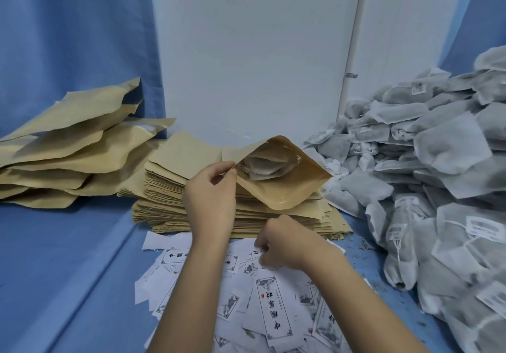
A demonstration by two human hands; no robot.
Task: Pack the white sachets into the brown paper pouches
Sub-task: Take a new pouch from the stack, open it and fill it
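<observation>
A brown paper pouch (287, 185) lies open-mouthed on top of a stack of flat empty pouches (208, 215). White sachets (262, 168) show inside its mouth. My left hand (210, 199) pinches the near lip of the pouch and holds it open. Below it, my right hand (282, 243) is curled over the pile of white printed paper slips (273, 311) and pinches one of them. A large heap of white sachets (443, 177) fills the right side.
Filled brown pouches (68, 155) are piled at the left on the blue cloth (68, 270). A white wall panel (254, 51) stands behind the stack. Small dark crumbs lie scattered on the cloth by the sachet heap.
</observation>
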